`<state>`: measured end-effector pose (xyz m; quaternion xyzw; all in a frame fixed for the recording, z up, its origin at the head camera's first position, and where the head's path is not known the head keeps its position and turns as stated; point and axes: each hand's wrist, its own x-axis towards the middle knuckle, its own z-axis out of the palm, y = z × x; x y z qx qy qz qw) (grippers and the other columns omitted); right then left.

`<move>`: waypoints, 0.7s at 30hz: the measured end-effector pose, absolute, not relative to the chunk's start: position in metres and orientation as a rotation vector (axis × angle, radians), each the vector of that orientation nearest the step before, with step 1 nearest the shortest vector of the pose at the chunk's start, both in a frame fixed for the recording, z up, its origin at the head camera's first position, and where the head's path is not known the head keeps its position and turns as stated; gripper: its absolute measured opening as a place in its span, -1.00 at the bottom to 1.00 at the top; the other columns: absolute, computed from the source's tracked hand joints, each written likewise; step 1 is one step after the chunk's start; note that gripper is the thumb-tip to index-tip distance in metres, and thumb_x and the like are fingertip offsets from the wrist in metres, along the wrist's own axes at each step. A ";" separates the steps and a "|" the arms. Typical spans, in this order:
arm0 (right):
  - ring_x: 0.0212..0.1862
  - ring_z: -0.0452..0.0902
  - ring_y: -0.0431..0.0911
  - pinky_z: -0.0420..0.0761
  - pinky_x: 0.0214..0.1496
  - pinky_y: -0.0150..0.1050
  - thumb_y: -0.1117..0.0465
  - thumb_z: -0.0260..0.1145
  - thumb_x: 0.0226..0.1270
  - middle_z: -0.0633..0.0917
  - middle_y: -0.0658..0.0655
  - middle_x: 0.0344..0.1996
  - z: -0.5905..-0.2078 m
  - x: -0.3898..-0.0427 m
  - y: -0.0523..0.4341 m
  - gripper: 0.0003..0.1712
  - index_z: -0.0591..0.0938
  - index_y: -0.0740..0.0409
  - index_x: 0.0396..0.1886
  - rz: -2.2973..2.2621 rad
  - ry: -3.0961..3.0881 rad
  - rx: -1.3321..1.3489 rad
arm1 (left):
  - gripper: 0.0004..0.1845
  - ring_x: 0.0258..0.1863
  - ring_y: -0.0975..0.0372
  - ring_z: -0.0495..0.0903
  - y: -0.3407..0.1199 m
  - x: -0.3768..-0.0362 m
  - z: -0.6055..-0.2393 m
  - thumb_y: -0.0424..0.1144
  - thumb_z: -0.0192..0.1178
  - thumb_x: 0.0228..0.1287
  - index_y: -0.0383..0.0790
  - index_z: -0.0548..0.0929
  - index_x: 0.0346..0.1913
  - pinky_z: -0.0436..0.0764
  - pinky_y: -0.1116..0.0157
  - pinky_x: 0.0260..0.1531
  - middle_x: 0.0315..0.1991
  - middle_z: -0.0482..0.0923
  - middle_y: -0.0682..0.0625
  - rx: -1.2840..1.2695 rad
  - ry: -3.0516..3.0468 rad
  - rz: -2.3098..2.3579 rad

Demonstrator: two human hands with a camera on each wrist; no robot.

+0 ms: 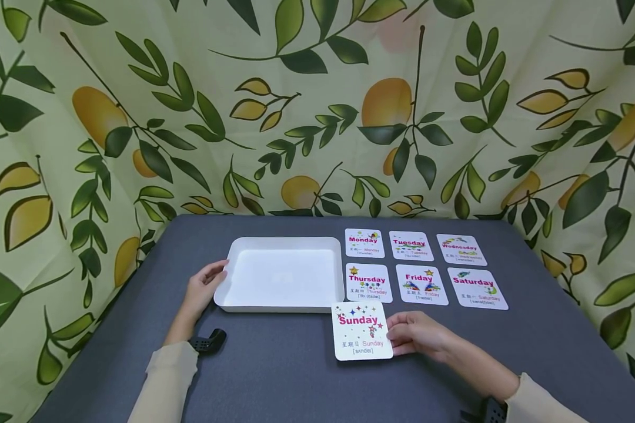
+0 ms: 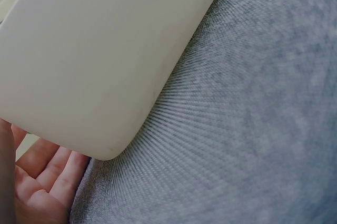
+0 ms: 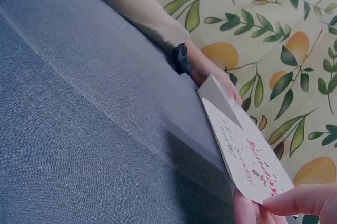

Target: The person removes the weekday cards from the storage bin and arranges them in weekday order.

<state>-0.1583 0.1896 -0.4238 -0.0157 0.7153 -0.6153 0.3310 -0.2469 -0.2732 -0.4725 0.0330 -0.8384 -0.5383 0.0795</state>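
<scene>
Between thumb and fingers, my right hand (image 1: 420, 336) pinches the right edge of the Sunday card (image 1: 362, 346). In the right wrist view the Sunday card (image 3: 245, 161) is tilted, and a shadow falls on the cloth below it. The card's top edge overlaps the near right corner of a white tray (image 1: 286, 309) in the head view. At the tray's left end, my left hand (image 1: 205, 288) touches the rim. From the left wrist, the fingers (image 2: 66, 176) show beside the end of the tray (image 2: 105, 66); whether the thumb hooks over the rim is hard to see.
Right of the tray lie two rows of cards: Monday (image 1: 364, 244), Tuesday (image 1: 411, 246) and Wednesday (image 1: 461, 250) behind, Thursday (image 1: 368, 284), Friday (image 1: 422, 285) and Saturday (image 1: 477, 289) in front. Grey cloth (image 1: 275, 370) covers the table. A leaf-patterned curtain (image 1: 317, 88) hangs behind it.
</scene>
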 end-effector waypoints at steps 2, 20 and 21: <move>-0.39 0.58 -0.24 0.67 -0.29 -0.39 0.27 0.20 0.29 0.65 -0.01 -0.42 -0.424 -0.157 0.191 -0.78 0.52 0.33 -0.14 -1.611 1.864 -0.031 | -0.58 -0.14 0.76 0.38 -0.274 -0.248 -0.473 -0.18 0.12 0.40 -0.28 0.52 0.24 0.34 0.76 -0.09 0.25 0.50 -0.22 0.105 -2.509 -1.622; -0.42 0.61 -0.27 0.67 -0.29 -0.40 0.27 0.19 0.28 0.67 -0.05 -0.47 -0.439 -0.149 0.206 -0.90 0.55 0.20 -0.24 -1.605 1.825 0.044 | -0.57 -0.11 0.76 0.39 -0.273 -0.245 -0.471 -0.11 0.13 0.39 -0.23 0.53 0.23 0.35 0.76 -0.09 0.11 0.57 0.14 0.109 -2.522 -1.591; -0.43 0.61 -0.27 0.67 -0.29 -0.40 0.27 0.19 0.28 0.67 -0.05 -0.47 -0.439 -0.148 0.206 -0.90 0.55 0.20 -0.25 -1.603 1.827 0.051 | -0.57 -0.11 0.76 0.38 -0.273 -0.245 -0.471 -0.11 0.13 0.39 -0.24 0.53 0.23 0.35 0.76 -0.10 0.13 0.57 0.08 0.106 -2.525 -1.582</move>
